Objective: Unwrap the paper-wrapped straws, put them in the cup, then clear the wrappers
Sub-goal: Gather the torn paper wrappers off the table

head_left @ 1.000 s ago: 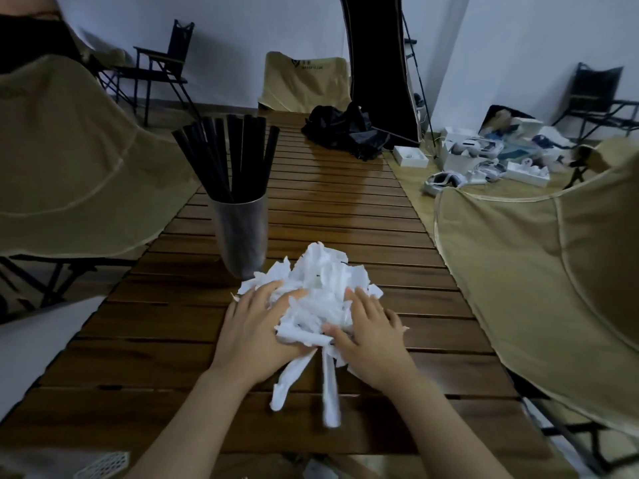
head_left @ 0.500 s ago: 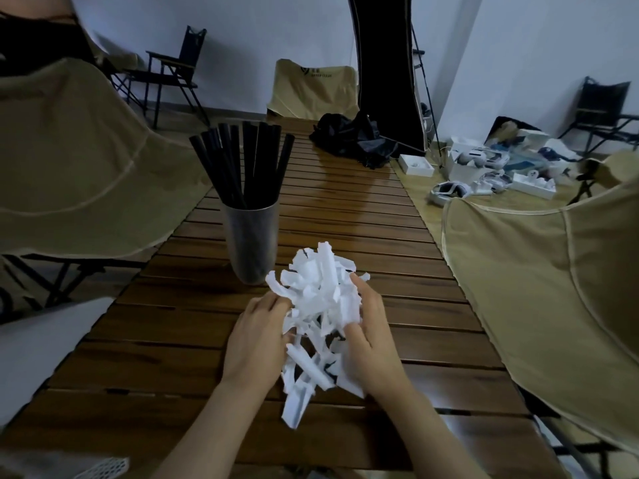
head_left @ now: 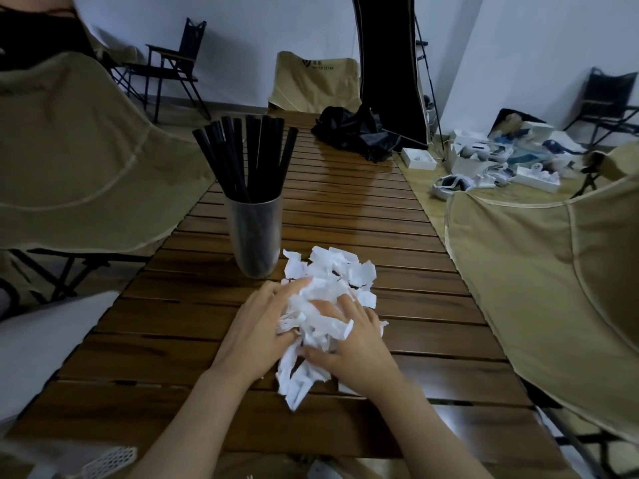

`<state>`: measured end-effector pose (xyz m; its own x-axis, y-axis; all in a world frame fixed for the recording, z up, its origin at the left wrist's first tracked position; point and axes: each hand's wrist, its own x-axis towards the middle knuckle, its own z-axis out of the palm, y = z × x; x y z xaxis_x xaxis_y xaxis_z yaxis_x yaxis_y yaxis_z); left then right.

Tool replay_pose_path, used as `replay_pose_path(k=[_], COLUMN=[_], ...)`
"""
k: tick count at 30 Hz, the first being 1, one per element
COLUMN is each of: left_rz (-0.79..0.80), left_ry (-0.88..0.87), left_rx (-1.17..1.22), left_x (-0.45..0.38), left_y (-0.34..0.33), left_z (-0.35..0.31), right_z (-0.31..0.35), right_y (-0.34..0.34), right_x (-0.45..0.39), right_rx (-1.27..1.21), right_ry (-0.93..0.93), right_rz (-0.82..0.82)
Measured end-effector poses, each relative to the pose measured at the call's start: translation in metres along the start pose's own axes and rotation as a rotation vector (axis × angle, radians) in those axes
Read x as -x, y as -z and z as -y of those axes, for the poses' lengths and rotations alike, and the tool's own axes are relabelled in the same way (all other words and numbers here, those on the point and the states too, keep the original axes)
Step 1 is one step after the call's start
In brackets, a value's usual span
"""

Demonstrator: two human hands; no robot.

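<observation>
A loose wad of white paper wrappers (head_left: 328, 288) lies on the slatted wooden table (head_left: 363, 216). My left hand (head_left: 261, 326) grips the wad from the left, fingers curled into the paper. On the right side my right hand (head_left: 352, 344) grips it too, with fingers dug into the strips. Some strips hang down between my wrists. Just beyond the wad stands a translucent cup (head_left: 254, 233) holding several black straws (head_left: 249, 157), upright and fanned out.
Tan folding chairs flank the table at left (head_left: 79, 160) and right (head_left: 553, 264), with another at the far end. A black bag (head_left: 356, 133) lies on the far table end. White boxes and devices (head_left: 491, 160) clutter the floor at right.
Both hands lifted the wrappers half a second ago and have now pressed them back down toward the table, squeezing the wad tighter. The cup has not moved.
</observation>
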<state>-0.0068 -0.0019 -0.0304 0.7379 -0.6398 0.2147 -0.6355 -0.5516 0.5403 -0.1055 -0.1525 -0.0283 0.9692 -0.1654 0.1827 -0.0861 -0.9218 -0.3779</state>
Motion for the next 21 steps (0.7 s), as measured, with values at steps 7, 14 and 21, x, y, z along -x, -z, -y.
replay_pose_path(k=[7, 14, 21], left_rz=[-0.063, -0.015, -0.141], left_ry=[0.031, 0.004, 0.125], left_rx=[-0.153, -0.199, -0.204], left_x=[0.002, 0.004, 0.003], left_y=[-0.002, 0.001, -0.002], left_z=[-0.002, -0.013, -0.017], right_z=[-0.007, -0.008, -0.009], right_y=[-0.005, -0.010, -0.003], right_x=[-0.004, -0.010, -0.008], right_rx=[-0.141, 0.006, -0.029], right_ry=[-0.083, -0.065, -0.247], right_rz=[-0.090, -0.185, -0.246])
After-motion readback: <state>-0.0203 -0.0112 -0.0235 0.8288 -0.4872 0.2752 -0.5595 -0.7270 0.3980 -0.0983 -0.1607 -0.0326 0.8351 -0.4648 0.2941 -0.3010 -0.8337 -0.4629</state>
